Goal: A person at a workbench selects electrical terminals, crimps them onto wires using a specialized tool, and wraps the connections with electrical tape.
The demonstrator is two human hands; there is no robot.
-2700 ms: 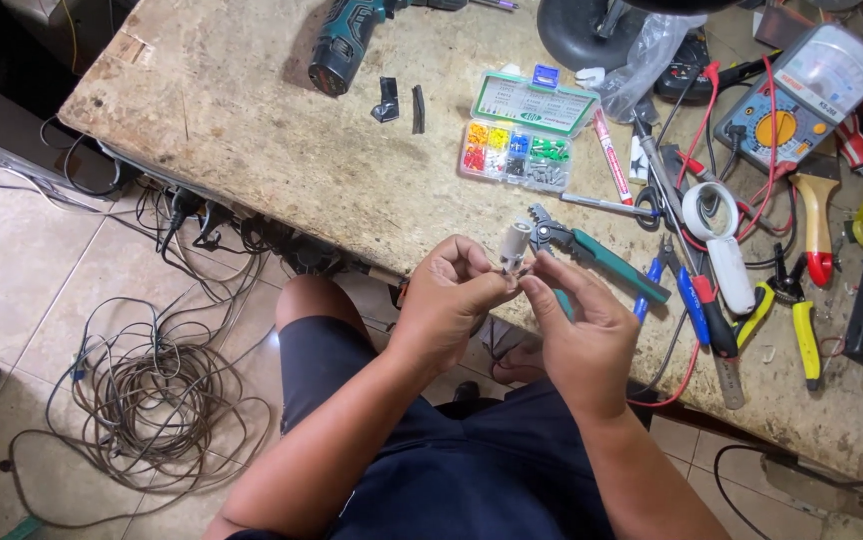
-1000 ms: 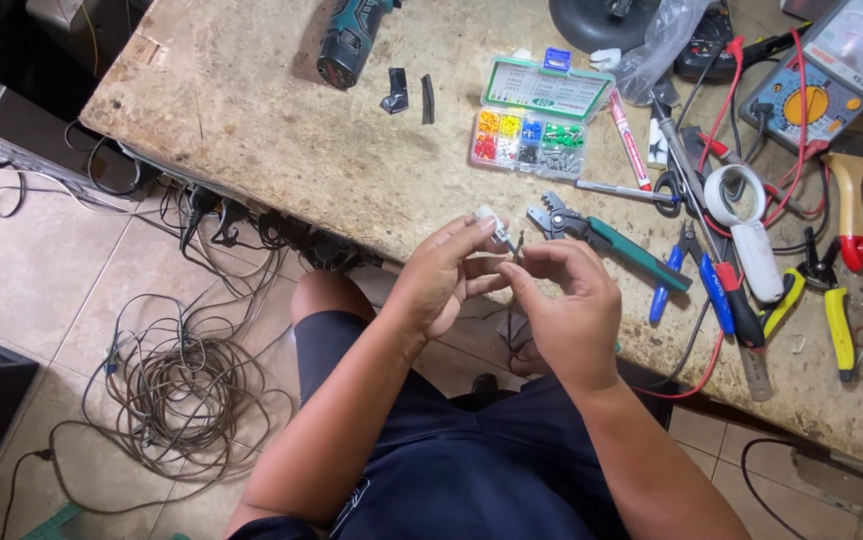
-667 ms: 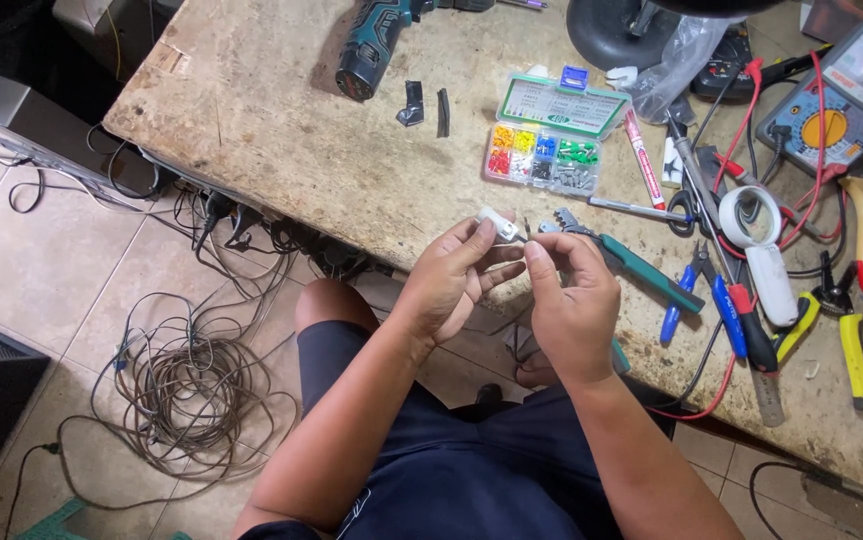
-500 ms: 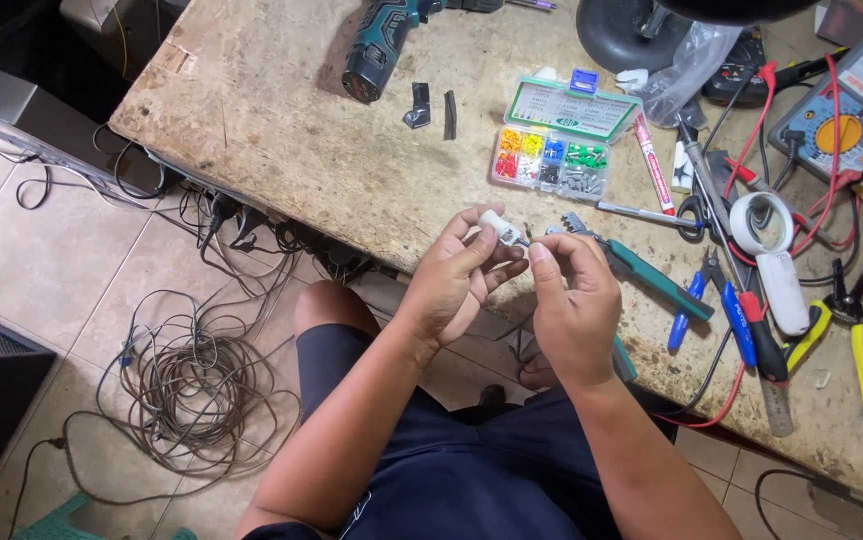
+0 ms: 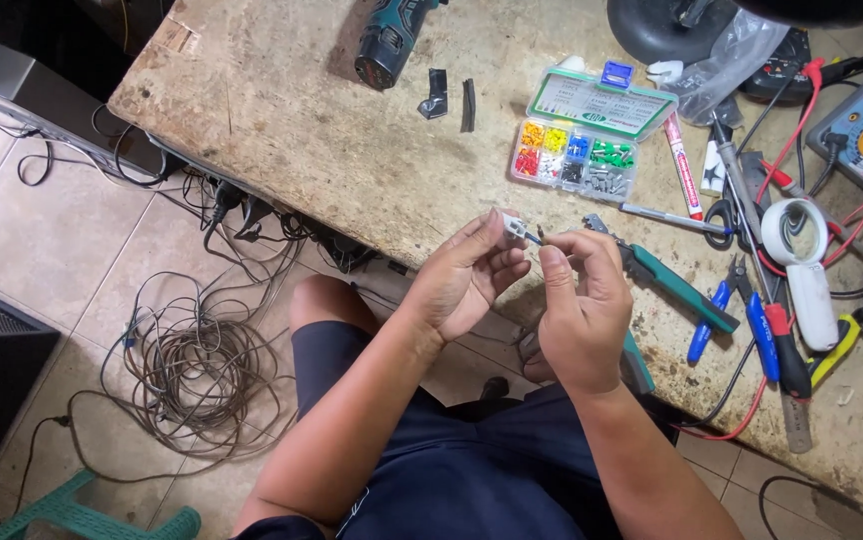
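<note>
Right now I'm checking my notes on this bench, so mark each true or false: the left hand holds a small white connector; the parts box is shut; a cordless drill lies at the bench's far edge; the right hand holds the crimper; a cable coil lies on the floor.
1. The left hand holds a small white connector: true.
2. The parts box is shut: false, its lid is open.
3. A drill lies at the bench's far edge: true.
4. The right hand holds the crimper: false, the crimper lies on the bench beside it.
5. A cable coil lies on the floor: true.
</note>
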